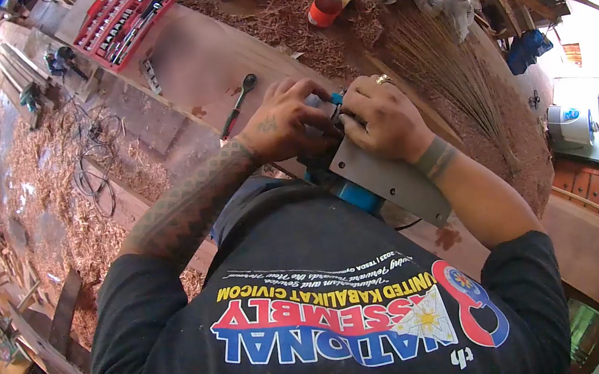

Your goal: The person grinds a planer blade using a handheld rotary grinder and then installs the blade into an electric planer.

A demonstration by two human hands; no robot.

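A blue power planer [360, 197] is held against the front of my body, its flat grey metal base plate [391, 181] with small holes facing up. My left hand [293, 118] curls its fingers around the planer's far end, beside a small blue part. From the other side, my right hand [382, 116] has bent fingers closed on the same end, its palm over the plate's upper edge. The fingertips nearly meet; what lies exactly between them is partly hidden. Just beyond my left hand, a ratchet wrench [239, 104] with a red and black handle lies on the wooden plank.
An open red socket set case [124, 21] lies on the wooden plank. Beyond it are an orange-labelled container [324, 10] and a bundle of thin sticks [444, 65]. Wood shavings [42, 175] and a black cable [90, 172] cover the left side. Scrap wood is piled upper right.
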